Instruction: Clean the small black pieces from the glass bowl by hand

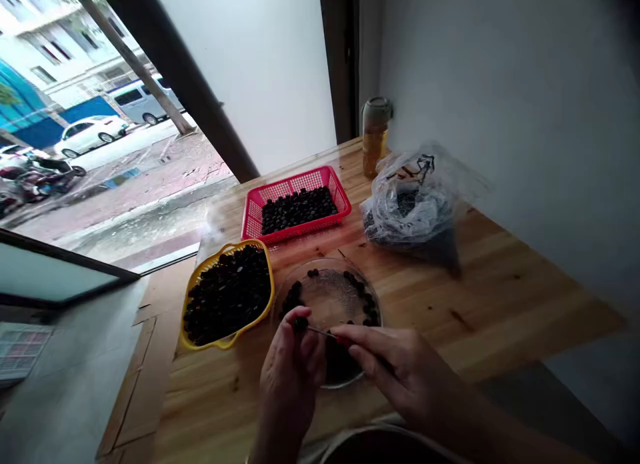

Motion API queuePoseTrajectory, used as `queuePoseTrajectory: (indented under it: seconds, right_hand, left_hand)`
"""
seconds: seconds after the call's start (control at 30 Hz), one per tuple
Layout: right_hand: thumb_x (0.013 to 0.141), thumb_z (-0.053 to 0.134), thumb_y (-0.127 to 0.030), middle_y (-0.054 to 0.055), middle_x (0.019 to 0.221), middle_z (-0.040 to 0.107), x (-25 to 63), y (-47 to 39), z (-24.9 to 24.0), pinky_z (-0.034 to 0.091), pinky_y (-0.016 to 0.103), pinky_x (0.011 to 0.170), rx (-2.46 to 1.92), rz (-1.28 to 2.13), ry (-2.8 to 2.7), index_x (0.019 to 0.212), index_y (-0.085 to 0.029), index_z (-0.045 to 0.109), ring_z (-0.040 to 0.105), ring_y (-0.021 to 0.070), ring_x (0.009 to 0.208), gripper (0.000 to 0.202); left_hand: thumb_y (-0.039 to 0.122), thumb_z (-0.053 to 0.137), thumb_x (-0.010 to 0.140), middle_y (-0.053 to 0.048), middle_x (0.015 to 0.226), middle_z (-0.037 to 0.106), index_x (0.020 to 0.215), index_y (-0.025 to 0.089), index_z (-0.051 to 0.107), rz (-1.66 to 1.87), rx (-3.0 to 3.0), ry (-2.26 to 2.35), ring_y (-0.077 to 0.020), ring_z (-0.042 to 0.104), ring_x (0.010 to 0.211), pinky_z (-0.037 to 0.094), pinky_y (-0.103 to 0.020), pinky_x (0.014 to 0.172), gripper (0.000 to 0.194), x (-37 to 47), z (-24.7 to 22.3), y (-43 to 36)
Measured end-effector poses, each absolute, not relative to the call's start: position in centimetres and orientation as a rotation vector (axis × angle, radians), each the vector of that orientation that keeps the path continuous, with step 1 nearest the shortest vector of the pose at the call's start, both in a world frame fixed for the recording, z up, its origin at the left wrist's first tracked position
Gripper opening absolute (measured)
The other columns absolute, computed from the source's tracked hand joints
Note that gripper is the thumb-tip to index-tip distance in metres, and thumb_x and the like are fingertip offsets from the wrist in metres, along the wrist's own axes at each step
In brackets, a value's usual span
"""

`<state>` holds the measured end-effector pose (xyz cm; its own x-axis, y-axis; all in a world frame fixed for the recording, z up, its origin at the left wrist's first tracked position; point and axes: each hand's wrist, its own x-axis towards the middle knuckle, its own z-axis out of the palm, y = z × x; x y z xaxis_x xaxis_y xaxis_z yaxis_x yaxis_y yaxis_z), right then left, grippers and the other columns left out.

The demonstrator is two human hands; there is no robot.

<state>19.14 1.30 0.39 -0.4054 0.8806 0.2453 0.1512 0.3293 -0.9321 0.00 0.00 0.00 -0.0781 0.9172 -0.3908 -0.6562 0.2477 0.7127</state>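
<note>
Dark piece: the small round piece (301, 324) is held up over the near left side of the clear dish (327, 311).
Left grip: the left hand (293, 361) is closed on the piece with its fingertips.
Right grip: the right hand (400, 367) is clamped on the red handle of a thin metal tool (320, 331), whose tip is brought to the piece; whether it is pierced cannot be told.
Slip risk: a fingertip could be pricked if the tip is skidded off the round surface by too hard a push.
Drop risk: the piece could be lost among the dark pieces in the dish if the pinch is loosened.
Desk: the wooden desk (480, 297) is also occupied by a yellow basket (272, 281) and a red basket (313, 235), both holding dark pieces, a plastic bag (425, 214) and a bottle (375, 141).
Room: a pale wall (500, 84) is seen behind; cardboard (137, 401) is laid on the floor (75, 384).
Doorway: parked vehicles (93, 134) are seen outside.
</note>
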Motion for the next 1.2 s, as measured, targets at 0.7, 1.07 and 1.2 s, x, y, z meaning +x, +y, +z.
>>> queuePoseTrajectory:
  seconds: [0.7,1.07,1.2]
  right_hand:
    - [0.113,0.036,-0.024,0.012,0.077,0.075,13.0,0.1,-2.5,0.062,0.028,0.059,-1.073,0.177,-1.847,0.128,-0.006,0.073,0.073,0.0196,0.059,0.044]
    - [0.112,0.035,-0.028,0.016,0.088,0.079,12.4,0.4,-2.9,0.063,0.032,0.062,-1.062,0.294,-1.801,0.134,-0.006,0.070,0.077,0.0239,0.068,0.046]
    - [0.110,0.043,-0.029,0.011,0.107,0.083,16.0,0.4,-0.3,0.064,0.027,0.083,-0.978,0.834,-1.810,0.131,-0.017,0.071,0.081,0.0216,0.090,0.037]
  left_hand:
    - [0.053,0.086,0.080,0.001,0.076,0.076,0.092,0.023,0.077,1.880,0.558,1.146,-0.0191,0.080,0.086,0.061,-0.023,0.078,0.033,3.4,-0.8,2.3]
    - [0.048,0.080,0.087,0.003,0.075,0.077,0.092,0.023,0.074,1.895,0.476,1.089,-0.0228,0.082,0.097,0.060,-0.031,0.093,0.027,4.0,-0.5,3.1]
    - [0.052,0.079,0.087,-0.002,0.075,0.078,0.097,0.020,0.074,1.726,0.560,1.148,-0.0289,0.082,0.095,0.064,-0.031,0.076,0.034,2.5,-0.3,2.7]
